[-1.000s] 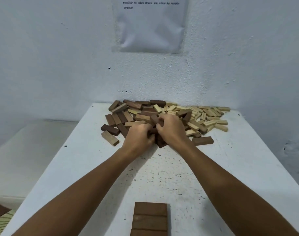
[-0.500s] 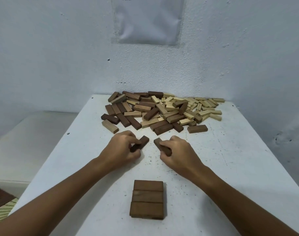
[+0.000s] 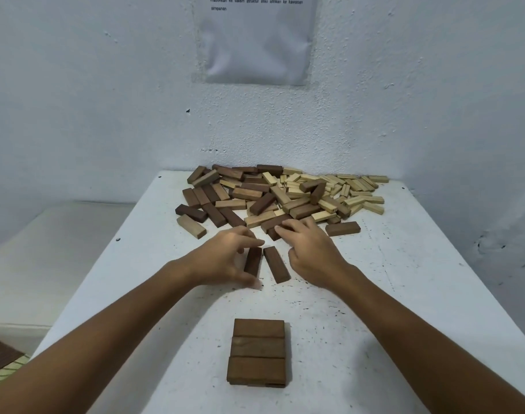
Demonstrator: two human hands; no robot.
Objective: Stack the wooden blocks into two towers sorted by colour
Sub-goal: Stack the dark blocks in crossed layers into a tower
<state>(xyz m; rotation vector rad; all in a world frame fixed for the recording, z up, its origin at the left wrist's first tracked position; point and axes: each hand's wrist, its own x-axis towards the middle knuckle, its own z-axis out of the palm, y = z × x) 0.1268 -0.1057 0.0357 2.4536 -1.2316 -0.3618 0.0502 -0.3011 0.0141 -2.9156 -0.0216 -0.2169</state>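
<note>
Two dark brown rectangular wooden blocks lay flat on the white speckled table [image 3: 404, 294] in the gap between the hands. The left dark block [image 3: 252, 261] sat just under the fingertips of the left hand [image 3: 225, 258], with the thumb reaching round its near end. The fingers were spread and only loosely curved over it, so whether they gripped it or merely touched it could not be told. The right dark block [image 3: 276, 264] lay just beside the first, apart from it at the near end and closer at the far end. Both long axes ran roughly away from the person, the right one slanting a little toward the right wrist.

The right hand [image 3: 309, 249] was nearer the loose heap of mixed dark and pale wooden blocks [image 3: 285, 195], which spread beyond both hands toward the wall. Its fingers were fairly straight and rested on a dark block at the near edge of the heap [image 3: 274, 224]; no closed grip showed there.

Toward the person from both hands, between the forearms, stood the started tower of dark brown blocks [image 3: 258, 351], its top layer three blocks side by side with long axes running left to right. No pale tower was in view.

Judged from this, the coming move turned on bringing the two loose blocks back toward the body and laying them crosswise to that top layer. Pointing away as they did, they already lay about right for it. The left hand was the nearer one for both.

There were no containers on the table.
</note>
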